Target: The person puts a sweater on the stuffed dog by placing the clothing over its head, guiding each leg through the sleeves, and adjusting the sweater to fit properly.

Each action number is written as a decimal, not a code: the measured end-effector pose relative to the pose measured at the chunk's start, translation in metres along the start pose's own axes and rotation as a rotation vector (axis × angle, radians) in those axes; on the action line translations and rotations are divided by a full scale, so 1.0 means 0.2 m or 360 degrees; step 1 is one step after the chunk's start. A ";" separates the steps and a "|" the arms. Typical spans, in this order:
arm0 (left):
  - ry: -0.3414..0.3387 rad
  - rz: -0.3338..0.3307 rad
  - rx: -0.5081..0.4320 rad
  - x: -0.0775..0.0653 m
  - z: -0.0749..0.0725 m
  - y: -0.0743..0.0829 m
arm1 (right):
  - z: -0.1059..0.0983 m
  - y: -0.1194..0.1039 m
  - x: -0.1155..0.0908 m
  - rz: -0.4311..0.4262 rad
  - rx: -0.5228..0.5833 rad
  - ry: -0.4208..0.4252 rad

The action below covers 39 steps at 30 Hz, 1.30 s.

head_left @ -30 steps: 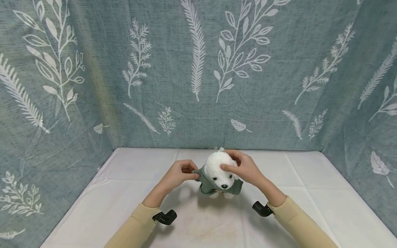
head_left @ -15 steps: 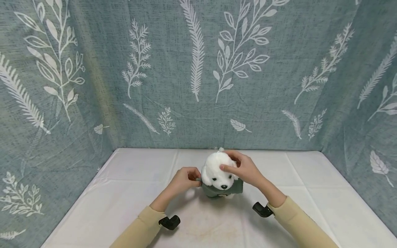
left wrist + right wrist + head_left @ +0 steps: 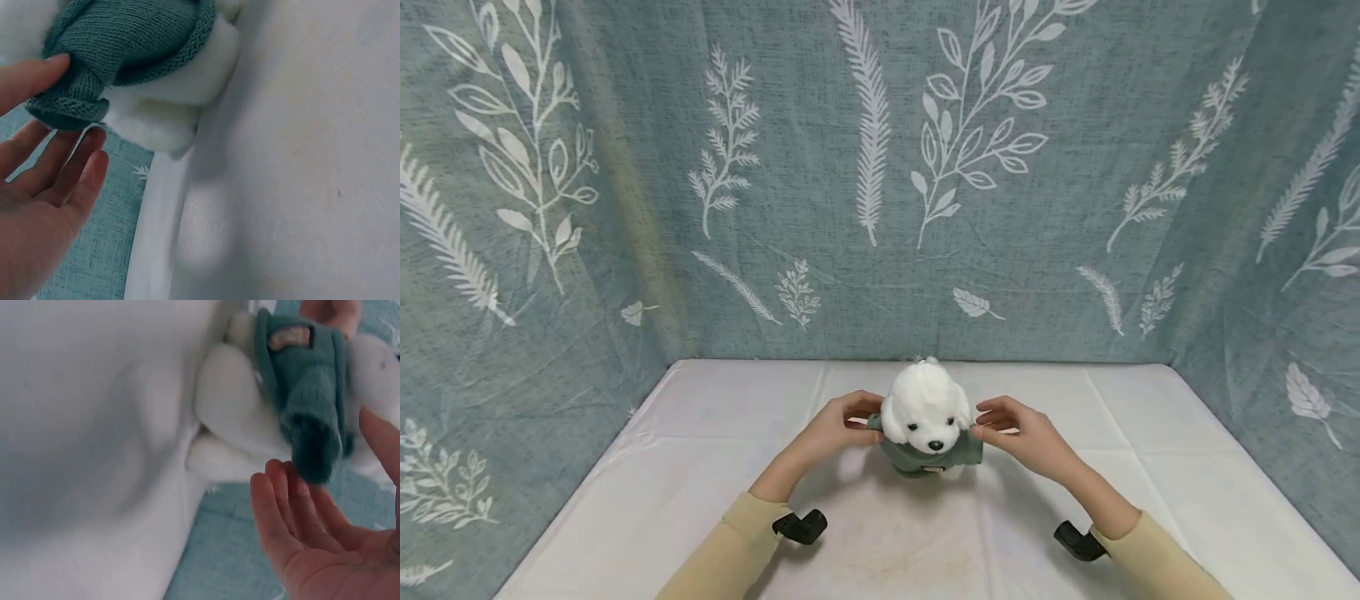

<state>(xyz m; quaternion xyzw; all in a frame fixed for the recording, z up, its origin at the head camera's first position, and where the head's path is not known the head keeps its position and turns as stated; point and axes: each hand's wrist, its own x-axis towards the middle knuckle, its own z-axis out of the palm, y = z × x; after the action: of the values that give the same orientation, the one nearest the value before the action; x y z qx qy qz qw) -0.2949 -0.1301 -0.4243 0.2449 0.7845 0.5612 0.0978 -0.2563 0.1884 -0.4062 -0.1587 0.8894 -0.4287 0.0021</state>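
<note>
A white plush dog (image 3: 922, 400) in a green knitted sweater (image 3: 917, 457) faces me on the table. In the head view my left hand (image 3: 835, 432) is at the dog's side. Up close, the left wrist view has its thumb (image 3: 53, 70) on the sweater's sleeve (image 3: 81, 94), with fingers behind, pinching it. My right hand (image 3: 1033, 437) is at the other side. In the right wrist view its fingertips (image 3: 275, 467) come to the other sleeve's end (image 3: 312, 453), and its thumb (image 3: 377, 434) stands apart near the head. Whether those fingertips touch the knit, I cannot tell.
A white cloth (image 3: 737, 408) covers the table, with faint brownish stains in front of the dog. A grey-green curtain (image 3: 805, 208) printed with white leaves hangs behind and at both sides. Black wrist cameras (image 3: 801, 527) sit at both cuffs.
My right hand has let go of the dog's head and moved right and down beside the sleeve. My left hand shifted slightly at its sleeve, and the sweater now hangs lower over the dog's front.
</note>
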 end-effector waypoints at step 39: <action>0.0317 -0.0237 -0.0171 0.04 0.02 -0.02 | 0.05 0.02 0.14 0.0201 0.0015 0.0198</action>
<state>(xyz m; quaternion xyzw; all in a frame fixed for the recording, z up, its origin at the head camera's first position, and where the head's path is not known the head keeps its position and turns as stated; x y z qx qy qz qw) -0.3022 -0.1240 -0.4283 0.1235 0.7752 0.6151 0.0739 -0.2820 0.1755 -0.4120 -0.0754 0.8940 -0.4409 -0.0255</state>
